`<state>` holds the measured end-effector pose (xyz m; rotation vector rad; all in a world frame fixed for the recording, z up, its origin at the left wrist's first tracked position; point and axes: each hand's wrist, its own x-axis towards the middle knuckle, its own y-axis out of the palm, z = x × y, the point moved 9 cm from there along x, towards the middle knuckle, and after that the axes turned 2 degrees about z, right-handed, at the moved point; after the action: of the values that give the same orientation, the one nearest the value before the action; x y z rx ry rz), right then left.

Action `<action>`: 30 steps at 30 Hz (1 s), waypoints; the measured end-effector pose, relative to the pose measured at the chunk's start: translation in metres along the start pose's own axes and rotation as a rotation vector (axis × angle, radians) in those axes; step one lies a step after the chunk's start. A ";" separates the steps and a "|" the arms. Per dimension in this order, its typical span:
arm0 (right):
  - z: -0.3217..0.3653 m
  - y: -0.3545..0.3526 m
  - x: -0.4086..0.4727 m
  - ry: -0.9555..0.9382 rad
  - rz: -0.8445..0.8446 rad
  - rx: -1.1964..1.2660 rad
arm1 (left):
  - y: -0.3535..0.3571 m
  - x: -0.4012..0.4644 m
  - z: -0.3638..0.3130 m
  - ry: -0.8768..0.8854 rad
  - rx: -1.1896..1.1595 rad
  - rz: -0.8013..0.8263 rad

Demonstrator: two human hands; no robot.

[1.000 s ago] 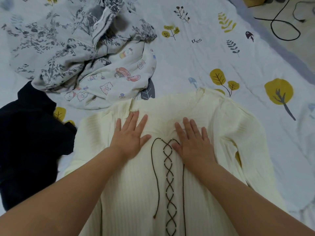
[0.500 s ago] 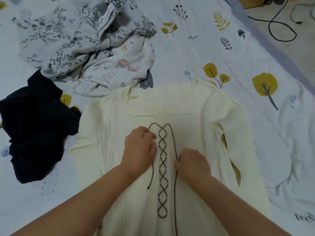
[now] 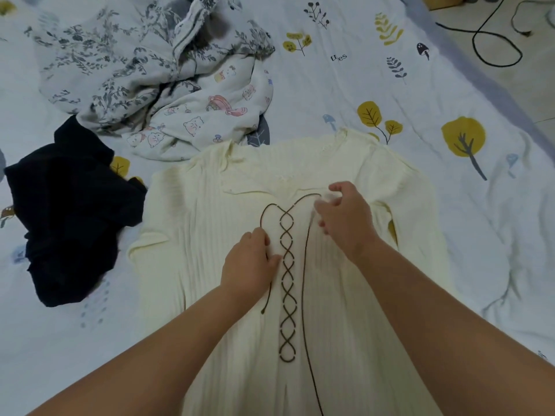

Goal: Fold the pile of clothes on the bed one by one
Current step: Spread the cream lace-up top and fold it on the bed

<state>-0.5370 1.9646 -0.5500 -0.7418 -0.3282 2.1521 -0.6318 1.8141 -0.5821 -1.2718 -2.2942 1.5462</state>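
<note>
A cream ribbed top (image 3: 345, 325) lay flat on the bed (image 3: 450, 205), centre-frame. The left hand (image 3: 250, 265), fingers curled, rested beside the brown lacing (image 3: 287, 283), pinching its loose cord. The right hand (image 3: 345, 217), at 1 o'clock, gripped the cord's upper end. A black garment (image 3: 69, 211) lay at 9 o'clock, and printed clothes (image 3: 156, 73) were heaped at 11 o'clock.
</note>
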 end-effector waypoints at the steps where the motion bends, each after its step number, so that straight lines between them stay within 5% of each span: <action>1: -0.002 0.002 -0.003 -0.016 0.021 -0.281 | -0.001 0.000 0.000 -0.004 -0.010 0.002; 5: -0.032 0.038 -0.029 0.078 0.321 -0.697 | -0.012 0.002 -0.009 0.061 -0.023 -0.070; 9: -0.050 0.055 -0.041 0.129 0.353 -0.751 | -0.004 0.004 -0.026 0.147 -0.015 -0.027; 14: -0.050 0.050 -0.034 0.130 0.298 -0.451 | 0.003 0.005 -0.029 0.122 -0.126 0.090; 21: -0.023 0.030 -0.028 0.314 0.207 0.606 | 0.031 -0.019 -0.031 0.018 -0.573 0.569; 27: -0.044 -0.018 -0.016 0.375 -0.051 0.718 | -0.004 -0.006 0.002 -0.083 -0.684 0.625; 30: -0.053 -0.049 -0.012 0.320 -0.186 0.504 | -0.025 0.003 0.022 -0.103 -0.583 0.538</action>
<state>-0.4681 1.9849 -0.5648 -0.7098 0.2952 1.7947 -0.6596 1.7967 -0.5735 -2.1353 -2.7386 1.0768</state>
